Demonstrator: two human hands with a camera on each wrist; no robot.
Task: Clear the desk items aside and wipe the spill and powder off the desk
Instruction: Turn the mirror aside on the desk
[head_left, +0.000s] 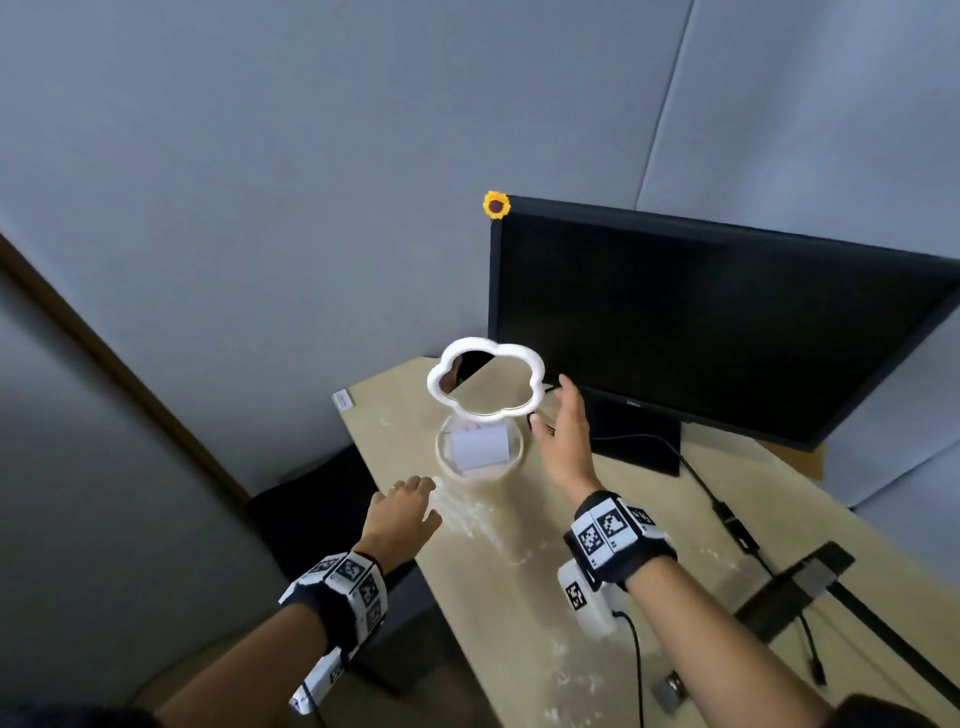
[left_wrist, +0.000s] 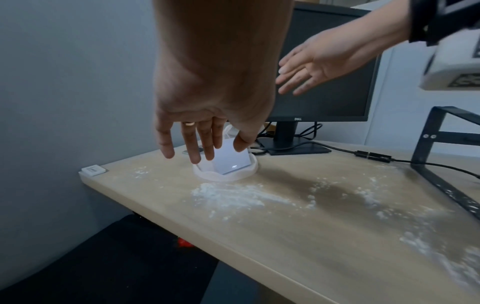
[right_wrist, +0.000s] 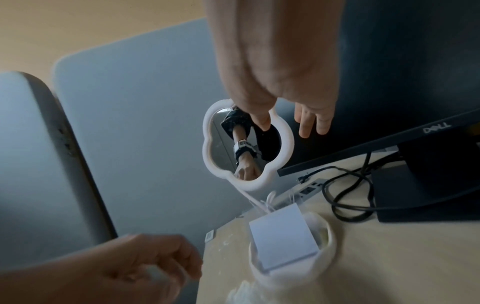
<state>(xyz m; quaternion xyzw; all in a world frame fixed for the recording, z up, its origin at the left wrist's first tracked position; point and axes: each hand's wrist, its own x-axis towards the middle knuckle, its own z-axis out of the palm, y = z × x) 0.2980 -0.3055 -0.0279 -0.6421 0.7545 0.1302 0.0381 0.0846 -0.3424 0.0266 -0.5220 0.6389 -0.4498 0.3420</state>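
Grey padded wall panels (head_left: 260, 182) stand behind a pale wooden tabletop (head_left: 649, 525) whose near half is streaked with white powder (left_wrist: 233, 195). One flower-shaped mirror (head_left: 485, 383) with a thick white frame stands on a thin stem above a round white base (head_left: 480, 449), at the far left of the tabletop, just left of a dark monitor (head_left: 727, 332). One white square block (right_wrist: 283, 238) leans inside the base. One small sunflower ornament (head_left: 496, 204) sits on the monitor's top left corner. Two hands are in view, each wrist wearing a band of black-and-white markers. The left hand (head_left: 402, 514) hovers palm down over the powder near the base, its fingers (left_wrist: 192, 148) loosely spread and hanging downward, holding nothing. The right hand (head_left: 566, 431) is raised between mirror and monitor, palm toward the mirror, fingers (left_wrist: 293, 76) straight and slightly apart, not touching the frame. Only the left wrist view shows a black metal stand (left_wrist: 441, 156) on the right and the wide sweep of powder. Only the right wrist view shows the mirror's glass reflecting an arm and wrist band, plus coiled black cables (right_wrist: 348, 197) beside the monitor's foot.
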